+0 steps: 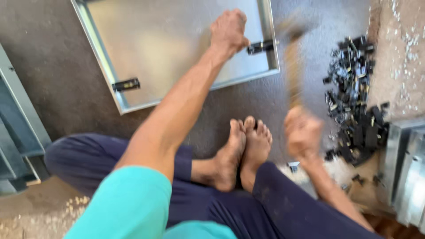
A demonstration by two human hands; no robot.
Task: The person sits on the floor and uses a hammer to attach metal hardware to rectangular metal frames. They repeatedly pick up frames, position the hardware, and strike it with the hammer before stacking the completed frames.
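A shallow galvanised metal tray lies on the grey floor ahead of me. My left hand is closed beside a small black clip on the tray's right rim; whether it grips the clip is hidden. A second black clip sits on the tray's left rim. My right hand grips the wooden handle of a hammer, which is blurred with motion, its head up near the tray's right rim. My bare feet rest between the two arms.
A heap of small black clips lies on the floor at the right. Stacked metal parts stand at the far right. A grey metal frame lies at the left edge. White chips litter the floor's top right.
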